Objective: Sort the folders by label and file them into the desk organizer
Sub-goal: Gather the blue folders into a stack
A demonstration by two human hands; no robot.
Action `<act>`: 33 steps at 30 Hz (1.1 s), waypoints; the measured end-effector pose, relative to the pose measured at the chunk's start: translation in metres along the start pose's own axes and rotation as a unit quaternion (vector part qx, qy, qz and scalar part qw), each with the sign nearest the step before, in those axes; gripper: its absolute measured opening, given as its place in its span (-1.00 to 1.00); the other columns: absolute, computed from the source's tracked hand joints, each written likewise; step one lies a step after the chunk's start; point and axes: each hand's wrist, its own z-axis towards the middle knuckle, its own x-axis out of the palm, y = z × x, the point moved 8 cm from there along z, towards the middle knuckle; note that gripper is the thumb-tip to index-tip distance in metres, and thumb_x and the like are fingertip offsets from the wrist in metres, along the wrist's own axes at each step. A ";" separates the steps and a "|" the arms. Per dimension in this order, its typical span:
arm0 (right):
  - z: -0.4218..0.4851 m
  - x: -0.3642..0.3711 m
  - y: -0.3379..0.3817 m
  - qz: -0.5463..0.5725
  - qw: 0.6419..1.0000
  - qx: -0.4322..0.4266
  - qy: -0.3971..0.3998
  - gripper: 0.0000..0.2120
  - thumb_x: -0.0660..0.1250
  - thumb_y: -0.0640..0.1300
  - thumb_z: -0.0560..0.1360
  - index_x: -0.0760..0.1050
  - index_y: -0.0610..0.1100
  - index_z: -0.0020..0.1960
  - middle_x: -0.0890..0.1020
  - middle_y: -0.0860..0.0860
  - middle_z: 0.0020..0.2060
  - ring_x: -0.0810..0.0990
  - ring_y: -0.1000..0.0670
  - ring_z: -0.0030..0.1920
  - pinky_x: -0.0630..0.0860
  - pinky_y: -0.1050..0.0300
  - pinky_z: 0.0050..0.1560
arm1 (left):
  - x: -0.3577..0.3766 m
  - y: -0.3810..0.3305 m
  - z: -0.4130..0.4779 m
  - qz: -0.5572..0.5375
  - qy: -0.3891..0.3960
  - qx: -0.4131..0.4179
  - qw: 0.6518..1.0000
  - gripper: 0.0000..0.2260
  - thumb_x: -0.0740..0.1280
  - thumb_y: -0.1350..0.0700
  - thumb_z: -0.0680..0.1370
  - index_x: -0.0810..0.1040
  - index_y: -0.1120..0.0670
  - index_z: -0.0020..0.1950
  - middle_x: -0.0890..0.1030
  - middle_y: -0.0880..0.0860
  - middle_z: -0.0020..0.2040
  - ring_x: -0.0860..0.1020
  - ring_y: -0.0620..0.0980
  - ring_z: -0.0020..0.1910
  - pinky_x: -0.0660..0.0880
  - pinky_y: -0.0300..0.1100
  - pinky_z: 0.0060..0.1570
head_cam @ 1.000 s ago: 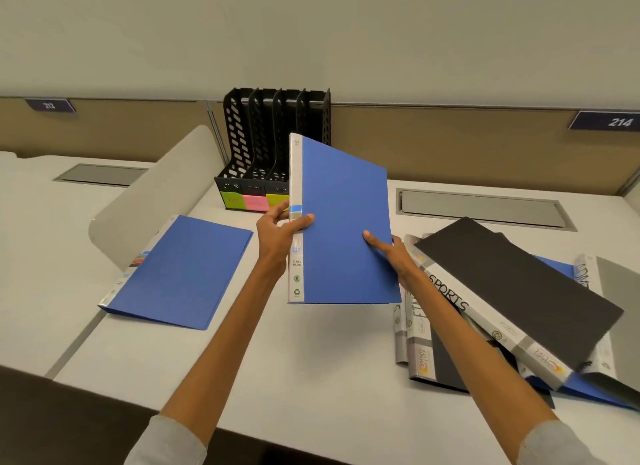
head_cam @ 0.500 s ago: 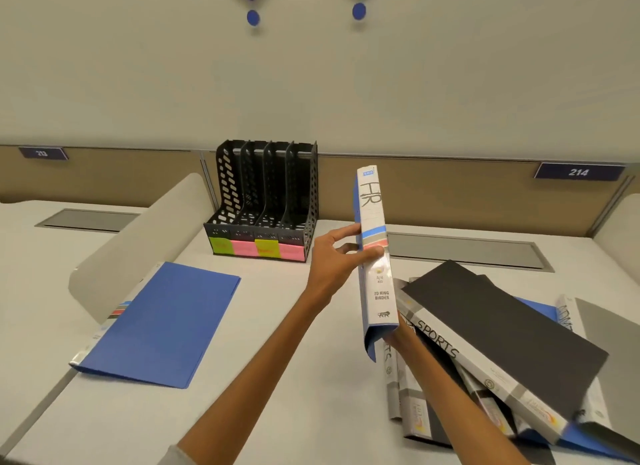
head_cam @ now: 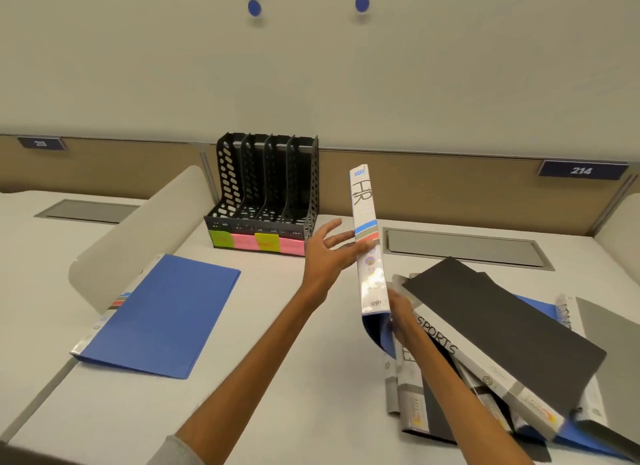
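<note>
White desk (head_cam: 277, 378), tan partition (head_cam: 450, 191); left hand (head_cam: 327, 256) splayed against HR binder (head_cam: 367, 222), right hand (head_cam: 400, 314) clasped round its foot.

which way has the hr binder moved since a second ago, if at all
Yes: the HR binder turned spine-on and shifted right; before it overlapped the desk organizer, now it stands right of it.

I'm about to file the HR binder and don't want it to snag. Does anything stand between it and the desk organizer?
Nothing visible does. The HR binder is held upright right of the desk organizer, with bare desk between. No folder shows in its slots; the blue folder lies flat farther left.
</note>
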 end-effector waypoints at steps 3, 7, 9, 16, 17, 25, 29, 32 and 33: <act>0.011 -0.003 -0.004 -0.012 0.999 -0.011 -0.029 -0.70 0.43 0.12 0.45 0.56 -0.10 -0.03 0.62 0.02 -0.12 0.60 -0.04 -0.11 0.54 0.04 -0.12 | -0.042 0.021 0.000 -0.065 -0.032 -0.083 0.994 -0.43 0.54 0.04 0.42 0.41 0.12 0.34 0.70 0.05 0.00 0.70 0.02 -0.04 0.63 -0.18 -0.20; 0.020 0.019 -0.016 0.002 0.999 -0.030 -0.014 -0.73 0.50 0.09 0.40 0.59 -0.09 -0.06 0.69 0.02 -0.13 0.66 -0.01 -0.18 0.52 0.18 -0.34 | -0.098 0.052 -0.008 -0.057 -0.044 -0.155 0.985 -0.59 0.44 -0.05 0.49 0.55 0.09 0.28 0.69 0.10 0.01 0.69 0.11 0.00 0.65 -0.08 -0.11; 0.024 0.036 -0.023 0.011 0.999 -0.028 -0.010 -0.65 0.52 0.03 0.39 0.60 -0.17 0.05 0.70 -0.06 -0.06 0.68 -0.09 -0.12 0.58 0.12 -0.26 | -0.129 0.065 -0.013 -0.026 -0.061 -0.181 0.981 -0.65 0.37 -0.09 0.53 0.56 0.03 0.26 0.67 0.11 0.06 0.69 0.09 -0.03 0.64 -0.05 -0.11; 0.029 0.109 -0.041 -0.002 0.999 -0.029 -0.022 -0.51 0.56 -0.02 0.37 0.52 -0.24 0.17 0.65 -0.12 0.08 0.65 -0.17 0.03 0.60 -0.01 -0.09 | -0.231 0.082 -0.024 0.072 -0.166 -0.220 0.959 -0.73 0.27 -0.03 0.61 0.59 0.16 0.09 0.67 0.13 0.00 0.66 0.10 -0.06 0.54 -0.08 -0.08; 0.030 0.123 -0.044 -0.007 0.999 -0.031 -0.016 -0.50 0.56 -0.02 0.36 0.51 -0.25 0.17 0.65 -0.12 0.09 0.64 -0.18 0.04 0.60 -0.03 -0.06 | -0.244 0.082 -0.027 0.077 -0.175 -0.215 0.958 -0.74 0.26 -0.03 0.61 0.59 0.16 0.00 0.66 0.13 -0.07 0.65 0.08 -0.13 0.52 -0.12 -0.13; 0.021 0.248 -0.069 -0.036 0.999 -0.018 0.004 -0.41 0.54 -0.04 0.40 0.41 -0.28 0.28 0.58 -0.17 0.20 0.59 -0.21 0.15 0.55 -0.21 0.18 | -0.378 0.080 -0.045 0.152 -0.248 -0.195 0.937 -0.80 0.19 0.06 0.64 0.46 0.12 -0.13 0.50 0.20 -0.21 0.47 0.11 -0.23 0.35 -0.10 -0.30; 0.014 0.305 -0.081 -0.049 0.999 -0.011 -0.005 -0.41 0.49 -0.04 0.45 0.31 -0.22 0.33 0.52 -0.14 0.25 0.55 -0.18 0.19 0.52 -0.14 0.23 | -0.426 0.080 -0.048 0.217 -0.217 -0.164 0.938 -0.78 0.13 0.12 0.66 0.43 0.16 -0.14 0.48 0.24 -0.17 0.44 0.11 -0.18 0.34 -0.06 -0.16; 0.014 0.341 -0.086 -0.078 0.997 -0.019 -0.006 -0.41 0.45 -0.03 0.48 0.25 -0.19 0.36 0.49 -0.15 0.29 0.53 -0.18 0.21 0.50 -0.08 0.21 | -0.459 0.084 -0.050 0.235 -0.192 -0.165 0.938 -0.80 0.17 0.17 0.64 0.53 0.26 0.08 0.59 0.22 0.06 0.55 0.10 0.03 0.46 -0.03 0.04; 0.014 0.352 -0.087 -0.087 0.996 -0.025 -0.003 -0.41 0.44 -0.03 0.48 0.24 -0.19 0.36 0.49 -0.15 0.29 0.53 -0.18 0.21 0.50 -0.06 0.20 | -0.470 0.085 -0.051 0.244 -0.193 -0.166 0.936 -0.77 0.18 0.18 0.64 0.52 0.28 0.18 0.59 0.20 0.14 0.56 0.12 0.11 0.49 0.01 0.14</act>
